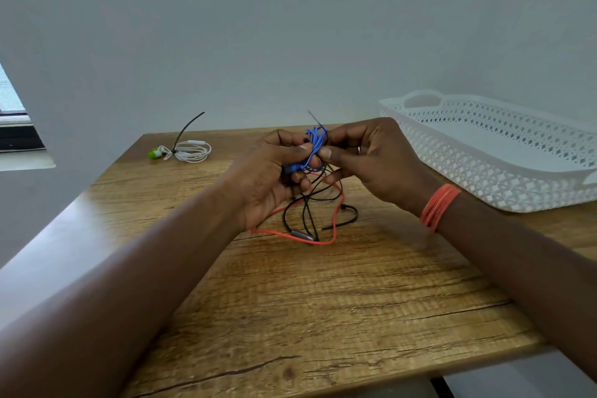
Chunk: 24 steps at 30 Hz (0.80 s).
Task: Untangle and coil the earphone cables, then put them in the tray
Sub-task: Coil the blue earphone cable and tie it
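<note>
Far left: tied white earphones (189,150) | right: white tray (504,152) | btwn: both hands' fingers (298,147)

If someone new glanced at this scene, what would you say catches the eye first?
First, the left hand and right hand raised mid-table, both gripping a bundle of blue cable, with black and orange cables trailing onto the wooden table. Next, the white lattice tray at the right, and a tied white earphone coil at the far left.
</note>
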{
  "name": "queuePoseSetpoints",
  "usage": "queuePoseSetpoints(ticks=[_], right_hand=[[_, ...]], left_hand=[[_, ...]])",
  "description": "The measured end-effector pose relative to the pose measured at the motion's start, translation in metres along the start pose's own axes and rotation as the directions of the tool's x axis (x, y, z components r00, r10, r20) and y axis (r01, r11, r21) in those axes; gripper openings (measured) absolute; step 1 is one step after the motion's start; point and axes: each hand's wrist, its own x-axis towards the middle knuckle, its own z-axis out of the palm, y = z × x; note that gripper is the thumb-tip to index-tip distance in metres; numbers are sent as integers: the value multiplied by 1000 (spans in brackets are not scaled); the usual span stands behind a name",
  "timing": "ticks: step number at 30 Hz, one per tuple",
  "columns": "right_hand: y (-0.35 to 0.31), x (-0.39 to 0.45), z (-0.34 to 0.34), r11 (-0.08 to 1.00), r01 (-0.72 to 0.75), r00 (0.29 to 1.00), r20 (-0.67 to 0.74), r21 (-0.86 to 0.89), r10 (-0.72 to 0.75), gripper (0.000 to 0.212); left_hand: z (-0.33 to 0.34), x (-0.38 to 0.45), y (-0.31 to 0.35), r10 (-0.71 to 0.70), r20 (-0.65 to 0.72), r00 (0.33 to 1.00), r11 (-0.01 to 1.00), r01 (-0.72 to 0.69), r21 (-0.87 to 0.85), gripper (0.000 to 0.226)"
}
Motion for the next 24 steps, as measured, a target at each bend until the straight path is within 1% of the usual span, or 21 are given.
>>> queuePoseSetpoints(ticks=[3,6,8,12,15,19,21,24], right_hand=[[-4,-1,1,1000,7,1000,-13,0,-7,18],[-5,-2,1,1000,12,999,-33,-26,-13,9],[-6,-2,1,999,16,999,-51,-36,-18,9],[-6,-1,2,994,61,990,-124,-89,-72,7],[-6,0,3,989,73,978,-185,-130,-97,12],[-4,1,1,991,25,970,-236,-135,-56,22],[-3,2,0,985,6,974,-221,-172,-44,20],[-5,0,2,974,-18,980,-198,-227,-28,6]], left_hand=[[0,0,1,23,-19,1000,1000,-23,9,12],[1,0,1,36,-43,998,999,-35,25,11],[0,0,1,39,-65,997,998,-36,44,10],[-2,3,-3,34,-69,997,995,-27,96,12],[-2,2,-4,39,-54,998,989,-31,147,14],[-2,2,-3,50,-59,997,983,-39,180,15],[-2,1,-2,74,-43,996,967,-61,249,12],[-3,1,-5,156,-59,986,905,-118,409,9]])
